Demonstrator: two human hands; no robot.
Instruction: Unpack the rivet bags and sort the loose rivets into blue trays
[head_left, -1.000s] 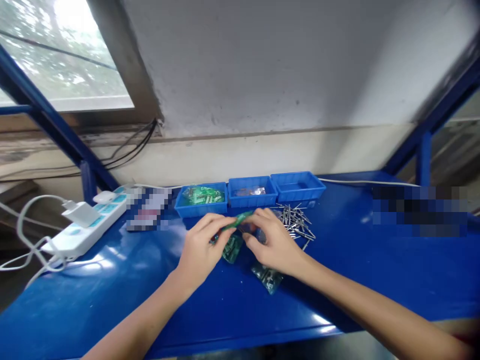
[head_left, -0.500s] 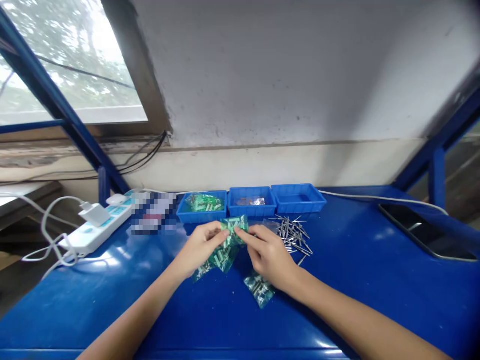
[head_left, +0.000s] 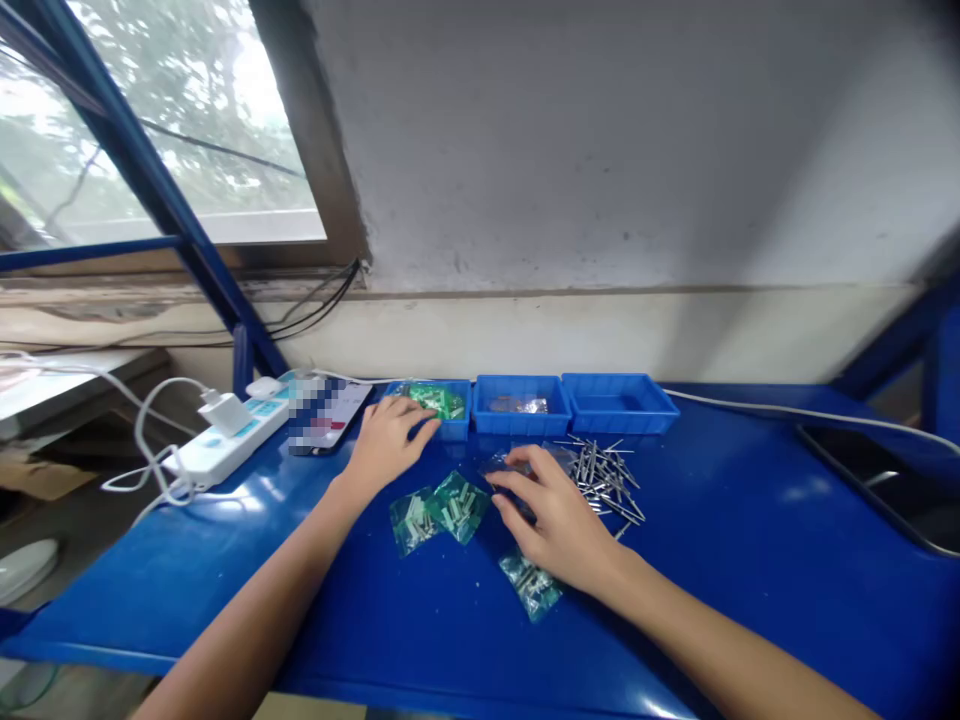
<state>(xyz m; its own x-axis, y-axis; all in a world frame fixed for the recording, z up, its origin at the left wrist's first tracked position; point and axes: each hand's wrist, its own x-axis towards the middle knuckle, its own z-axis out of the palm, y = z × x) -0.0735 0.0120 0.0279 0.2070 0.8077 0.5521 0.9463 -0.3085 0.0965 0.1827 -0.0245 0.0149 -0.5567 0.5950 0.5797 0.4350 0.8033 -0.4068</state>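
Observation:
My left hand [head_left: 390,445] reaches over the left blue bin [head_left: 454,430], its thumb apart from the fingers. Inside that bin lie green plastic bags [head_left: 442,402] of small parts, partly hidden by the fingers. My right hand [head_left: 551,515] hovers with its fingers apart and curved, holding nothing. Beneath its wrist a green bag of metal parts [head_left: 529,583] rests on the table. Two more green bags, one [head_left: 414,521] overlapping the other [head_left: 459,507], lie between my hands. Beyond my right hand are a clear plastic bag [head_left: 555,460] and a heap of thin metal pins [head_left: 604,475].
The middle bin [head_left: 521,424] holds small bagged parts; the right bin [head_left: 619,405] stands beside it. A white power strip [head_left: 225,450] with cables and a partly blurred flat item [head_left: 337,415] lie left. A black phone [head_left: 885,485] lies right.
My left hand has moved up and left from the table's middle to the left bin. The green bag pinched between both hands is gone from there. My right hand has opened. The view has shifted left.

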